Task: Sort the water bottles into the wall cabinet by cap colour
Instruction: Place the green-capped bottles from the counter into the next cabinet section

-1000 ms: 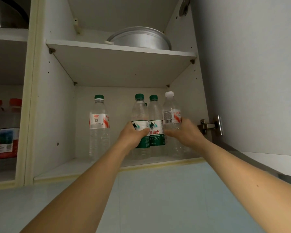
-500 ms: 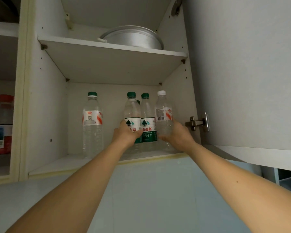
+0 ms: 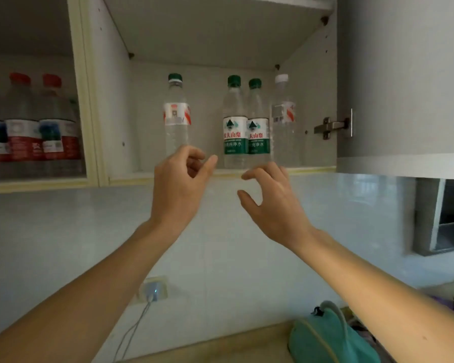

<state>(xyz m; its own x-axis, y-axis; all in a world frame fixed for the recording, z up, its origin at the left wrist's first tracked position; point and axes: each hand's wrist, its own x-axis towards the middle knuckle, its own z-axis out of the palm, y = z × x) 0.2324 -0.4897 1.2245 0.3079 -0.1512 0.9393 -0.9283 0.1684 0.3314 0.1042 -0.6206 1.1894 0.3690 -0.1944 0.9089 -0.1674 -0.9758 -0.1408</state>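
From the head camera, an open wall cabinet point(image 3: 312, 100) is seen from below. On its lower shelf point(image 3: 312, 169), four clear plastic water bottles are stood upright. A green-capped bottle with a red and white label point(image 3: 177, 113) is set alone toward the left. Two green-capped bottles with green and white labels point(image 3: 235, 121) point(image 3: 258, 121) are placed touching side by side right of centre. A white-capped bottle point(image 3: 283, 119) is stood just beside them, nearest the right wall. In the neighbouring compartment to the left, red-capped bottles with red labels point(image 3: 50, 121) are lined up close together.

Both hands are raised in front of the shelf edge and nothing is held by either. The left hand point(image 3: 180, 187) is seen with its fingers loosely curled, the thumb and fingertips apart, in front of the base of the lone green-capped bottle; contact with it cannot be told. The right hand point(image 3: 273, 203) is held below the paired bottles, fingers relaxed and spread from the thumb.

Below, a teal bag point(image 3: 330, 336) is laid on the surface point(image 3: 220, 347), and a charger point(image 3: 152, 292) is plugged into the tiled wall.
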